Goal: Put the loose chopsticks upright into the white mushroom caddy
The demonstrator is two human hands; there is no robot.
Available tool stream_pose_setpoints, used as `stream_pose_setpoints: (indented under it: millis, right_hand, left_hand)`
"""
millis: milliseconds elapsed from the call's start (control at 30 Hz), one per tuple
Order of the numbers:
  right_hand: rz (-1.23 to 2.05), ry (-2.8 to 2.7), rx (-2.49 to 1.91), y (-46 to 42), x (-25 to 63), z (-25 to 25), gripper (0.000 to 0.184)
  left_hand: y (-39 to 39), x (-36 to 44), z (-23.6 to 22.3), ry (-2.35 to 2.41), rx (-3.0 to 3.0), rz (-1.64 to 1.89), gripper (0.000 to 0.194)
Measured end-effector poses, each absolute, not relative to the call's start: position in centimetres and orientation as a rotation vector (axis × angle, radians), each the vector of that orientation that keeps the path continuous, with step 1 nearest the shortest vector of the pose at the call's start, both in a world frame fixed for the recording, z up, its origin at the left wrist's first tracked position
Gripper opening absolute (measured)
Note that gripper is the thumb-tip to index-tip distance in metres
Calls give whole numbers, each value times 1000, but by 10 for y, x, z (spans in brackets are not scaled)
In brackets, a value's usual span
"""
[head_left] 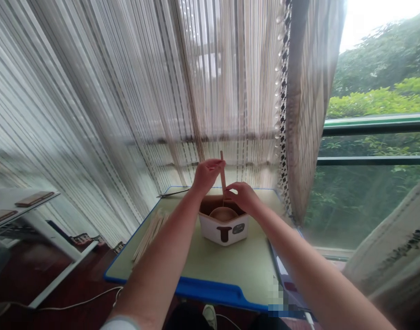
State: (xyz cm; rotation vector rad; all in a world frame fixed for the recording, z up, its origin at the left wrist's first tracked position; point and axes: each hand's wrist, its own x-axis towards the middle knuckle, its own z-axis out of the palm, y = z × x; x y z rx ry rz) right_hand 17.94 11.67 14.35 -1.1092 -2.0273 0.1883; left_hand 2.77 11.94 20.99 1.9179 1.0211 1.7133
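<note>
Pinched near its top by my left hand [209, 173], a thin flat brown strip [223, 176] stands nearly upright. My right hand [242, 195] is closed on the same strip lower down, just above the rim of a white box [212, 229]. The box has a brown inside and dark marks on its front. A rounded brown form [224, 213] shows within it; I cannot make out what it is. The strip's lower end reaches the box opening, where my fingers partly hide it.
Several pale thin sticks [150, 236] lie at the left of the blue-edged table [210, 266], partly behind my left forearm. A slim dark tool [172, 194] rests at the back left edge. A flat device [289, 277] with a cable lies at the right. Curtains [230, 101] hang behind.
</note>
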Motion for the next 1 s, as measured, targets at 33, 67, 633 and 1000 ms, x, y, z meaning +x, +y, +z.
stream_pose_setpoints:
  millis: [33,67,633,1000]
  right_hand:
    - [199,-2029,-1116,117,179,142,14]
    - [212,-2030,-1123,117,179,141,13]
    - [224,-2054,-1209,116,176,137,14]
    - [238,-2009,-1213,115,174,139,15]
  left_hand:
    - [119,27,209,1030,1923,1714,27]
    - [119,27,207,1030,1928,1710,27]
    - [121,26,190,923,1757,1602,33]
    - [123,26,184,888,1692,1588,36]
